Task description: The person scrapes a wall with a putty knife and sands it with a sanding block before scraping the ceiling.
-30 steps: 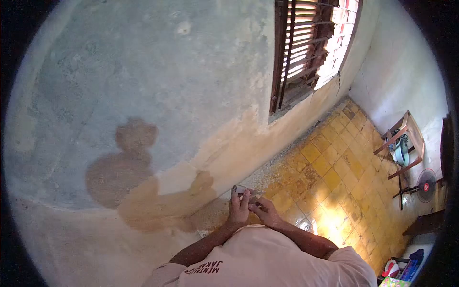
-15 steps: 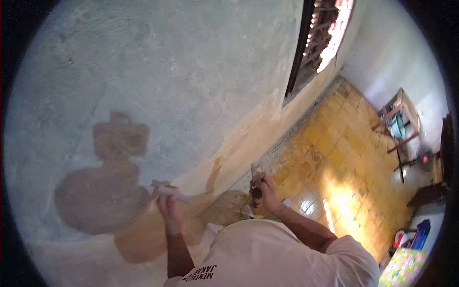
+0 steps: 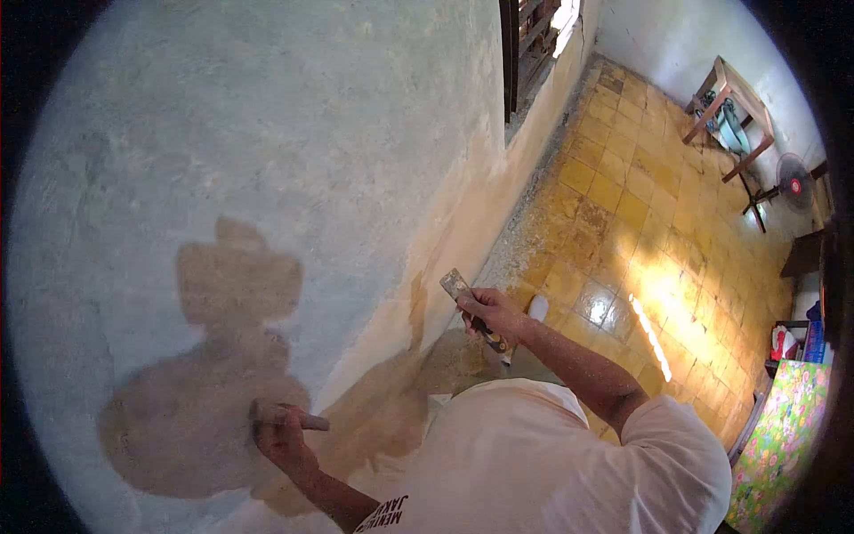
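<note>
- The scraper (image 3: 456, 283) is in the right hand (image 3: 495, 316), its worn, flat blade reaching out beyond the fingertips toward the wall side and its dark handle running back beneath the palm.
- The right fingers close around the scraper near where blade meets handle (a short grip, which probably steadies the blade while leaving its edge free).
- The left hand (image 3: 286, 443), well apart from the right, pinches a pale, bar-like piece (image 3: 313, 422) between thumb and bent fingers; one end juts out toward the right hand, perhaps because the hold is taken near its middle.
- Just beyond the left fingers is the grey, patchy wall (image 3: 267, 133); whether the piece touches it, the view does not settle. A shadow (image 3: 240, 285) falls on the plaster past those fingertips.
- Past the right knuckles spreads the yellow tiled floor (image 3: 623, 209), with pale debris along the wall's foot; a small white rounded thing (image 3: 537, 308) shows just beside those knuckles.
- Farthest from the fingers are the slatted window (image 3: 534, 40), a wooden stand (image 3: 752, 102) with a teal item (image 3: 731, 132) at it, a fan (image 3: 794, 182) and a floral cloth (image 3: 783, 436).
</note>
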### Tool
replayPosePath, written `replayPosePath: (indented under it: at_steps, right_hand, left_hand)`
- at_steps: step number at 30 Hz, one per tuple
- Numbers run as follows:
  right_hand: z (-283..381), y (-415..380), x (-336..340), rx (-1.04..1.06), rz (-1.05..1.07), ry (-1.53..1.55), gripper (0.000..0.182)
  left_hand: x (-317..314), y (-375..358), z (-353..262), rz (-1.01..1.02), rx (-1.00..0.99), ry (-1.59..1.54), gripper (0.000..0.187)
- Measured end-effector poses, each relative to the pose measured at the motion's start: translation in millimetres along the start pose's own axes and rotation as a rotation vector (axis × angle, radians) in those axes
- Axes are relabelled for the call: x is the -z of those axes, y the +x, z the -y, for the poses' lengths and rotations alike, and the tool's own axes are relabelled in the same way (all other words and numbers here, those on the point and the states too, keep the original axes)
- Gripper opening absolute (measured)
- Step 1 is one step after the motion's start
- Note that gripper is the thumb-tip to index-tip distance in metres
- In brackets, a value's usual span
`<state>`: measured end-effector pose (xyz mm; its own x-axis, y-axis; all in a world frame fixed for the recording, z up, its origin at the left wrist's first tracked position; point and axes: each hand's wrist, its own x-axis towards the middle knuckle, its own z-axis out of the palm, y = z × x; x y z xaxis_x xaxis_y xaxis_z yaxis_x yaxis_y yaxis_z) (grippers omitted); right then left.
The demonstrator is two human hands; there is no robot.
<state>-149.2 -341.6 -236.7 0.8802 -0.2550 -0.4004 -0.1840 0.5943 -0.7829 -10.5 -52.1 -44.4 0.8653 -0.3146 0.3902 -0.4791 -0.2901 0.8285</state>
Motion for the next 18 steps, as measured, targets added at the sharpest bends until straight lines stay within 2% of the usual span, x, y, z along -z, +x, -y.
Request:
replayPosePath:
  at_steps: [4, 8, 9, 11, 14, 18]
  right_hand:
    - [-4.2, 8.0, 4.3, -0.023, -0.024, -0.122, 0.030]
    - [4.2, 6.9, -1.5, -0.007, -0.168, -0.348, 0.031]
    - [4.7, 9.4, -4.9, -0.003, -0.169, -0.347, 0.031]
    - [8.3, 20.7, -15.1, 0.175, -0.219, -0.309, 0.035]
    - [32.5, 49.3, -35.9, 0.216, -0.221, -0.355, 0.036]
    - [19.7, 47.0, -28.5, 0.179, -0.219, -0.376, 0.042]
  left_hand:
    - [4.2, -5.2, 7.4, -0.044, 0.134, 0.124, 0.018]
    - [4.7, -4.8, 1.2, 0.054, 0.121, 0.049, 0.016]
    - [4.8, -6.1, -0.6, 0.016, 0.156, 0.091, 0.017]
    - [0.3, -7.2, -3.1, -0.026, 0.188, 0.130, 0.019]
    - [-8.0, -2.1, -12.1, -0.079, 0.233, 0.158, 0.018]
    - [3.2, -5.6, 4.9, -0.024, 0.207, 0.116, 0.014]
